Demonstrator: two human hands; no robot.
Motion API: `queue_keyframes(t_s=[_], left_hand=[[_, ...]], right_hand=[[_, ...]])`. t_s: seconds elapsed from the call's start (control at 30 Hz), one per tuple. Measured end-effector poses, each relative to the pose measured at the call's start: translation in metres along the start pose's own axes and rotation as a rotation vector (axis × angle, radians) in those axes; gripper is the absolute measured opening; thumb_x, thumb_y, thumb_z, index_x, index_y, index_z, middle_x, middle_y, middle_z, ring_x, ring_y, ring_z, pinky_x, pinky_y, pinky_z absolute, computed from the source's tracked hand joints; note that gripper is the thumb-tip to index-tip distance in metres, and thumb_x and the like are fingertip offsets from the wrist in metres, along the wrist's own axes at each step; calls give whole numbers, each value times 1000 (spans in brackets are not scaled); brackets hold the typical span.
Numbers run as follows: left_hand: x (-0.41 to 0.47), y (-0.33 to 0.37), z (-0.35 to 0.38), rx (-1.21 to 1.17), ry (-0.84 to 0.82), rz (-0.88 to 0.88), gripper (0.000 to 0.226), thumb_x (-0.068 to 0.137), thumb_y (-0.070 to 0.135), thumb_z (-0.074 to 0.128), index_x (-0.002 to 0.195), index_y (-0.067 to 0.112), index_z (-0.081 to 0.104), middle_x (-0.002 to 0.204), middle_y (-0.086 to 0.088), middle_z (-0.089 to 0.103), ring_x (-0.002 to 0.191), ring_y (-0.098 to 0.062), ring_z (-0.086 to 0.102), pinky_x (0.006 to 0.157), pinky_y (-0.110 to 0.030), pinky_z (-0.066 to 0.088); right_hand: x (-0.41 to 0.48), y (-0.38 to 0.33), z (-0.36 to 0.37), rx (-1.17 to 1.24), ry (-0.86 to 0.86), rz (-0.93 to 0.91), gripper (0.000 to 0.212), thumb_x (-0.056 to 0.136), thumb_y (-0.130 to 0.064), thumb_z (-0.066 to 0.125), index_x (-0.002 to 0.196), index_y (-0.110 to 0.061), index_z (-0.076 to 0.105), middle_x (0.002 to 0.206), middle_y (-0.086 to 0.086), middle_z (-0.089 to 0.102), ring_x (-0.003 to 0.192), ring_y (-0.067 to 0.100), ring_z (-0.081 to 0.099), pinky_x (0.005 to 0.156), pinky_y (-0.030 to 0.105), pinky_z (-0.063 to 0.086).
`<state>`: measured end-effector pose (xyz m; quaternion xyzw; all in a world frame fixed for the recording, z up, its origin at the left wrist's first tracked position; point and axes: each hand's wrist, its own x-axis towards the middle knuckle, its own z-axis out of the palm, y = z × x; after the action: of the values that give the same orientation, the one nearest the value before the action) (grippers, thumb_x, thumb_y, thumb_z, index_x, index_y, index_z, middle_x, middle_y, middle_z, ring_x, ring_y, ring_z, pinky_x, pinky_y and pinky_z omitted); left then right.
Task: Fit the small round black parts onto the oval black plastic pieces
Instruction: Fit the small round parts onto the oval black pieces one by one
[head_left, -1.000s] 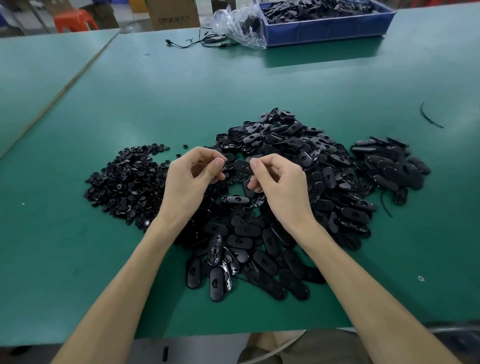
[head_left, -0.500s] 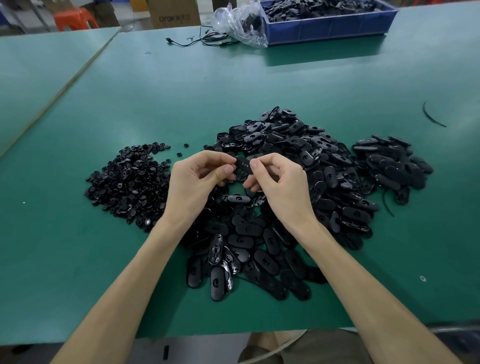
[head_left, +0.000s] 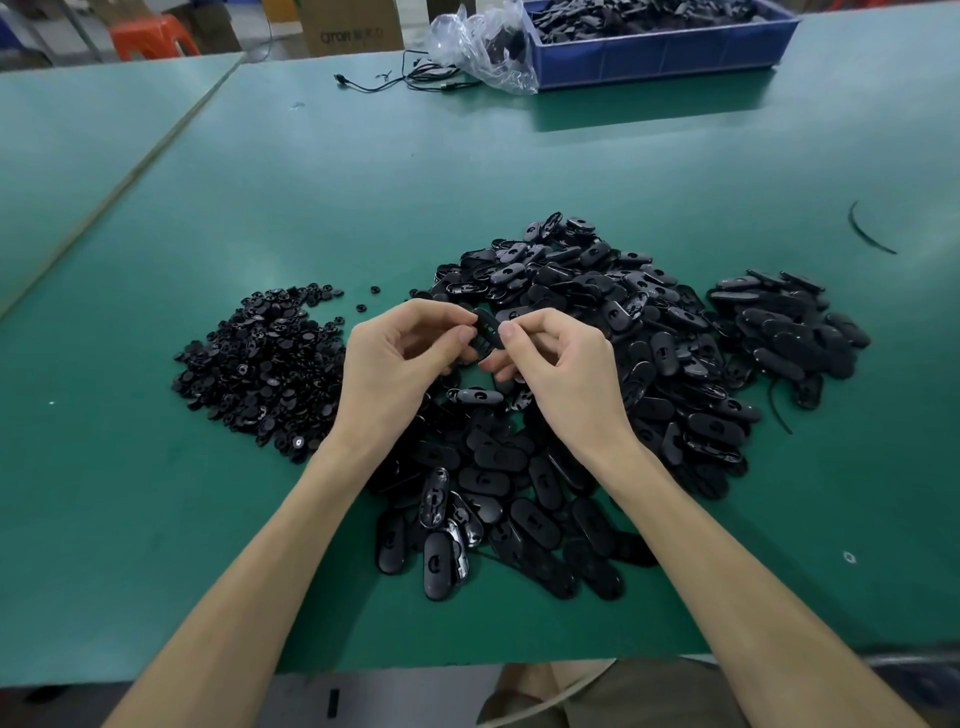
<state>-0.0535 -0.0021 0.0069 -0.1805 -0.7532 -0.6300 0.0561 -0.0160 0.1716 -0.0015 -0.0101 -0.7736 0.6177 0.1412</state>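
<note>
Both hands pinch one oval black piece (head_left: 487, 332) above the central heap (head_left: 649, 332), left hand (head_left: 395, 364) at its left edge, right hand (head_left: 566, 374) at its right. Fitting seems in hand; any round part is hidden. Next: press it home squarely.

The left hand (head_left: 395, 364) closes toward the right hand (head_left: 561, 374). The oval piece (head_left: 487, 332) between them turns from level to tilted.
</note>
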Motion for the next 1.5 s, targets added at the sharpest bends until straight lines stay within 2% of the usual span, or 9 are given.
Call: queue_keyframes(t_s=[0.2,0.43,0.6,0.77,1.0,1.13,1.23,1.43,1.5], left_hand=[[1,0,-1,70,11,-2,11,90,11,79,101,13,78,89,4,77,75,-10,67,69,-24,55],[-2,3,0,75,87,-10,7,87,17,82,91,13,77,78,-1,75,69,-20,69,63,-28,56],[-4,2,4,122,92,6,5,89,15,81,93,16,79,81,4,76,70,-11,70,69,-17,53],[-4,2,4,144,113,23,13,91,10,77,98,19,81,89,4,77,79,-15,72,74,-22,57],[-5,3,3,181,115,44,6,91,17,78,97,18,80,86,2,74,69,-11,68,69,-18,54],[-6,4,5,255,111,111,6,92,18,78,97,16,80,87,6,72,69,-13,69,69,-17,53],[-6,5,6,313,105,152,8,91,16,78,98,14,82,90,5,72,73,-15,69,69,-18,53],[-7,5,6,380,126,180,15,94,9,74,106,14,82,95,4,73,80,-1,65,74,-10,47],[-7,4,6,395,116,185,18,95,6,72,109,14,81,97,4,72,83,-1,66,76,-10,49]], right_hand=[[0,0,0,4,-18,8,14,104,-18,64,98,-9,72,78,-1,79,68,15,75,71,22,58],[-1,0,0,-26,-45,2,14,104,-18,65,99,-7,73,78,-1,79,68,13,75,76,25,60],[-1,0,0,-31,-70,-4,14,104,-18,65,97,-9,73,78,-2,79,67,10,75,74,20,57],[-1,0,0,-25,-74,-6,13,104,-18,65,97,-10,73,78,-4,79,68,11,75,74,19,57],[-1,1,0,-22,-87,0,14,104,-18,65,96,-10,73,78,-4,79,68,10,76,69,15,54],[-1,1,0,-44,-93,-11,15,104,-20,64,97,-11,73,78,-7,80,73,6,76,72,16,53],[-1,2,0,-51,-99,-13,15,104,-21,64,98,-11,74,79,-7,80,75,5,76,68,12,50],[0,1,0,-71,-93,-25,16,104,-22,65,99,-11,76,80,-7,80,76,4,76,67,13,51],[0,1,0,-59,-84,-26,16,104,-20,65,99,-10,76,79,-7,80,76,4,76,71,14,53]])
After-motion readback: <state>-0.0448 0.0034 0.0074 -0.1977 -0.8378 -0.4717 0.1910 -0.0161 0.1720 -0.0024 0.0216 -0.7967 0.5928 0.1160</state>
